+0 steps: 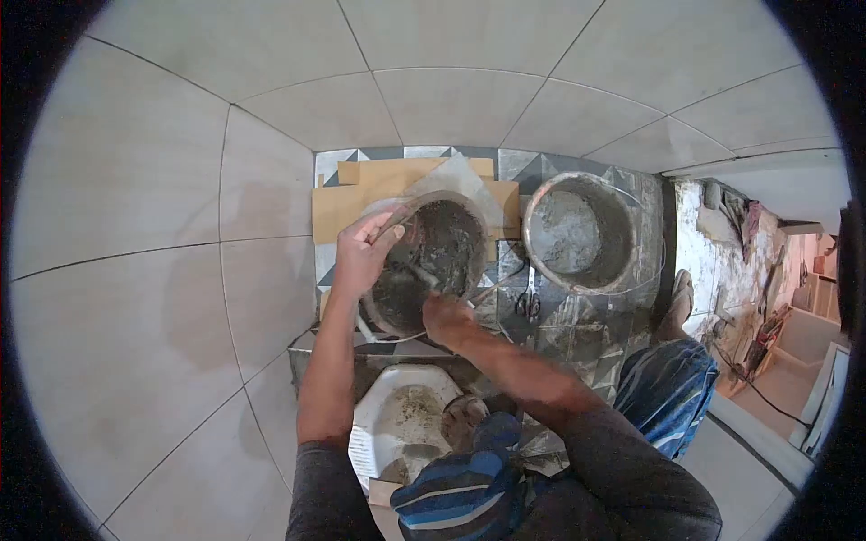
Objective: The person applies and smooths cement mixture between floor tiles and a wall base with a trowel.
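Note:
A bucket [476, 243] with dark, wet, lumpy mortar [442, 236] inside stands on cardboard. My left hand [368, 242] is closed on its upper left rim, thumb toward the inside. Over the near side of the bucket, my right hand [448, 320] is wrapped round the handle of what looks like a trowel [424, 275]. Its shank slants into the mortar, and the blade is hidden there. To the right stands a second bucket [532, 221], holding greyish water [566, 233]. Scissors [529, 298] lie on the floor between the two buckets.
Cardboard sheets [370, 180] cover part of the patterned tile floor. Large tiled walls [271, 180] close in the left and far sides. A dirty squat toilet [365, 410] lies below the step in front of me. At right, a doorway opens onto a cluttered floor [713, 302].

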A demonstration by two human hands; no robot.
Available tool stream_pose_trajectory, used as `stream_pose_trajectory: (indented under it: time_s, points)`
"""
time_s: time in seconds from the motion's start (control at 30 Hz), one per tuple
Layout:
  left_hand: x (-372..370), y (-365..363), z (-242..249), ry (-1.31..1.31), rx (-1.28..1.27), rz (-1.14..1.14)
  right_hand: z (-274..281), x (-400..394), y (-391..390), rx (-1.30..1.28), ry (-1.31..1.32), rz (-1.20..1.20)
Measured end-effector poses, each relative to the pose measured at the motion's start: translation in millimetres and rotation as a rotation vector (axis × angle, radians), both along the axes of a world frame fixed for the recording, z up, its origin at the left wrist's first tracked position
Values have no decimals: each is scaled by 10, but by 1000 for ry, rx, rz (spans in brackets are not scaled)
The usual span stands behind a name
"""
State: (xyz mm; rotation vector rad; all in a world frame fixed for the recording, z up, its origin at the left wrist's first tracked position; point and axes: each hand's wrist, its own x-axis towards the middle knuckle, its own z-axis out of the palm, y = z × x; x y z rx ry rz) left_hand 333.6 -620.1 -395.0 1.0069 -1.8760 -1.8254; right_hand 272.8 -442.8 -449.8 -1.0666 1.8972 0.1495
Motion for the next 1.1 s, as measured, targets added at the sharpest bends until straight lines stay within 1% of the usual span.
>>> stream_pose_trajectory:
  time_s: [0.07, 0.17, 0.2, 0.23, 0.27, 0.37, 0.43, 0.47, 0.5, 0.53, 0.57, 0.63, 0.67, 0.73, 0.77, 0.8, 0.83, 0.87, 0.9, 0.93, 1.0, 1.07, 1.1]
  points:
    - [3, 38, -16, 5, 6, -7, 61, 0, 59, 17, -78, 188]
    - [34, 2, -10, -5, 10, 23, 450, -435, -64, 10, -102, 199]
    - [46, -36, -41, -76, 24, 17, 358, -505, -117, 18, -102, 194]
    - [50, -29, -45, -151, 39, 8, 227, -542, -161, -31, -48, 40]
    - [32, -11, -43, -150, 42, 2, 113, -549, -192, -88, 10, -113]
    - [-49, -43, 87, -102, 53, 4, 89, -402, -407, -68, 42, -112]
    - [-52, -32, 59, -210, -179, 43, -43, -69, -359, -178, 110, -145]
    - [-62, -23, 103, -276, -187, 15, -76, 102, -226, -310, 185, -56]
    - [-96, -18, 221, -325, -194, -27, 12, 137, -236, -214, 151, 68]
    - [-182, 53, 385, -215, -80, -7, -75, 257, -188, -199, 113, 54]
    - [-151, 41, 202, -216, -73, 17, 101, 189, -160, -175, 70, 297]
    - [-73, -41, -30, -261, -144, 30, 74, 230, -144, -79, 25, 44]
    - [-88, 7, -57, -233, -137, 6, 86, 95, -70, -69, 52, 21]
    - [-43, 35, -27, -100, -92, 50, 196, -92, 34, -282, 8, 239]
    - [-44, 43, -6, -99, -92, 47, 245, -241, 50, -194, -68, 268]
    - [-58, 81, 53, -135, -99, 52, 253, -324, 24, -192, -69, 272]
    - [-45, 114, 88, -176, -105, 53, 274, -365, -5, -158, -25, 29]
    - [-24, 110, 69, -185, -104, 51, 247, -365, -45, -121, 15, -215]
    - [-16, 97, 6, -171, -68, 42, -8, -325, -54, -203, 110, -243]
    - [-10, 104, -36, -158, -34, 30, -153, -265, -42, -206, 111, -244]
    - [-44, 134, -60, -126, -44, 37, -330, -155, -10, -169, 96, 8]
    - [-54, 112, -79, -100, -54, 49, -540, 85, 93, -230, 117, 20]
    - [-40, 87, -95, -113, -21, 54, -512, 143, 132, -281, 133, 38]
